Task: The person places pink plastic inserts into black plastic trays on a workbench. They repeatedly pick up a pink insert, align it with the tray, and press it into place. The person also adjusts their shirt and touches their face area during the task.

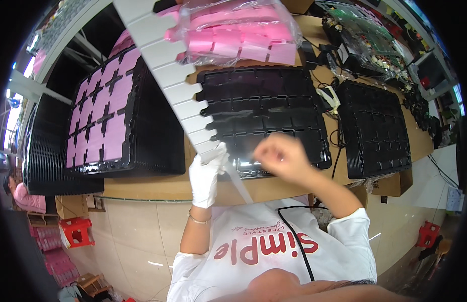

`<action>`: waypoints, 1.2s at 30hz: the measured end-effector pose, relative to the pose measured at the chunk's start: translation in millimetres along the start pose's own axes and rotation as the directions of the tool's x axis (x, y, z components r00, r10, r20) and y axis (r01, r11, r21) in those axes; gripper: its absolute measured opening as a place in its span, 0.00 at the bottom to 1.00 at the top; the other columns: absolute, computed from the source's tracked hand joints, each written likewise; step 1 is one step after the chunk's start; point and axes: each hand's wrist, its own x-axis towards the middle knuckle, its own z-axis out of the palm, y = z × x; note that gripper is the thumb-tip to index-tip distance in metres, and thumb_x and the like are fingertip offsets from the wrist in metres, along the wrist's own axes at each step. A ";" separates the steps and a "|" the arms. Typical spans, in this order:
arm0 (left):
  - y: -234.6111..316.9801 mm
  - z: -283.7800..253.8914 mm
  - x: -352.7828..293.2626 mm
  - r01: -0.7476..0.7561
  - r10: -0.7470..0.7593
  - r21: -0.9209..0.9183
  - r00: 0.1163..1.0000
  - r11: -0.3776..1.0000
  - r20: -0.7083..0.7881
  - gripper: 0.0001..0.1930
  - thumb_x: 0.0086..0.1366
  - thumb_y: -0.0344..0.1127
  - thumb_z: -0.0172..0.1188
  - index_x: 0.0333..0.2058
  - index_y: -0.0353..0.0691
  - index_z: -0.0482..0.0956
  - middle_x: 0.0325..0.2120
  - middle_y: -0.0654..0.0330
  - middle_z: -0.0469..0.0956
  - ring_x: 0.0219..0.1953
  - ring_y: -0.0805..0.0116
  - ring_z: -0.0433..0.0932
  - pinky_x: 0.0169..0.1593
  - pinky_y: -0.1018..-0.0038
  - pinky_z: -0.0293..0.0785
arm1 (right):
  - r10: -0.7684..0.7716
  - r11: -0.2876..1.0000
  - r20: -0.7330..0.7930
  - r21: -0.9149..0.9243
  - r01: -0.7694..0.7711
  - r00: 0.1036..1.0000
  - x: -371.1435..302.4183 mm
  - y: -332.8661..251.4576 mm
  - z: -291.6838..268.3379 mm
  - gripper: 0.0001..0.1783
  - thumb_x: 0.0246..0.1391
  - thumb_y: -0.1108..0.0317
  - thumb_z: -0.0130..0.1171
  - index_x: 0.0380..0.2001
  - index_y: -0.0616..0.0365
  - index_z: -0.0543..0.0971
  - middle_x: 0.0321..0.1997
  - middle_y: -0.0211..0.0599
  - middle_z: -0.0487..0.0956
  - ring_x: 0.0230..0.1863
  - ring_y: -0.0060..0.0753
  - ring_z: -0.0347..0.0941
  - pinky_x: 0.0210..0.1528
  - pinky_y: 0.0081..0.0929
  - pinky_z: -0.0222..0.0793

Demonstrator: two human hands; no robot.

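Observation:
My left hand, in a white glove, is closed on the lower end of a long white strip with notched edges and cross lines. The strip slants up and away to the far left. Below the glove a narrow pale band hangs toward my shirt; where it joins is hidden. My bare right hand is raised over the near part of a black compartment tray. Its fingers are curled together and partly blurred, so anything small between them cannot be made out.
Left stands a tall stack of black trays topped with pink pieces. Behind the middle tray lie pink notched strips in clear plastic. More black trays stand right, near cables and circuit boards.

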 end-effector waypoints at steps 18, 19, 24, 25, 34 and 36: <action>7.3 2.1 6.5 0.063 -0.066 0.055 0.997 0.996 0.048 0.08 0.64 0.33 0.65 0.35 0.32 0.81 0.25 0.65 0.77 0.23 0.82 0.70 0.27 0.84 0.62 | 0.402 0.648 -0.173 -0.640 -0.413 0.899 147.6 180.5 -171.7 0.12 0.39 0.64 0.72 0.23 0.59 0.81 0.23 0.38 0.80 0.26 0.30 0.76 0.31 0.28 0.71; 8.2 2.5 6.7 0.071 -0.074 0.064 0.996 0.995 0.051 0.08 0.63 0.33 0.65 0.35 0.33 0.81 0.25 0.65 0.77 0.23 0.82 0.70 0.27 0.84 0.62 | 0.409 0.635 -0.191 -0.643 -0.428 0.892 148.8 181.2 -171.8 0.12 0.39 0.64 0.72 0.22 0.59 0.81 0.23 0.38 0.80 0.26 0.32 0.77 0.32 0.29 0.71; 10.6 2.0 6.6 0.047 -0.052 0.081 0.997 0.996 0.056 0.10 0.62 0.35 0.67 0.33 0.32 0.81 0.23 0.64 0.77 0.23 0.82 0.70 0.27 0.83 0.63 | 0.429 0.592 -0.240 -0.654 -0.472 0.871 151.6 177.3 -167.6 0.13 0.38 0.62 0.72 0.21 0.59 0.81 0.25 0.42 0.81 0.29 0.37 0.79 0.35 0.34 0.73; 10.9 2.6 6.6 0.051 -0.055 0.067 0.997 0.996 0.057 0.10 0.62 0.35 0.67 0.33 0.32 0.81 0.23 0.64 0.77 0.23 0.82 0.70 0.27 0.83 0.63 | 0.422 0.581 -0.243 -0.667 -0.466 0.873 151.9 178.8 -167.8 0.13 0.37 0.62 0.72 0.21 0.59 0.81 0.25 0.43 0.81 0.29 0.38 0.79 0.36 0.34 0.74; 7.9 -0.8 7.2 0.047 -0.049 0.034 0.996 0.998 0.075 0.09 0.63 0.34 0.66 0.34 0.32 0.82 0.24 0.64 0.77 0.24 0.81 0.71 0.27 0.83 0.63 | 0.401 0.589 -0.237 -0.673 -0.448 0.885 151.3 173.1 -166.5 0.12 0.38 0.63 0.71 0.21 0.61 0.82 0.27 0.47 0.82 0.33 0.44 0.80 0.38 0.36 0.74; 6.7 -1.6 8.9 0.042 -0.046 0.036 0.994 0.998 0.099 0.09 0.63 0.34 0.66 0.34 0.32 0.82 0.24 0.63 0.77 0.24 0.81 0.71 0.27 0.83 0.63 | 0.360 0.582 -0.247 -0.694 -0.423 0.900 149.4 187.8 -170.9 0.12 0.38 0.63 0.71 0.21 0.61 0.82 0.27 0.47 0.82 0.33 0.44 0.80 0.38 0.37 0.74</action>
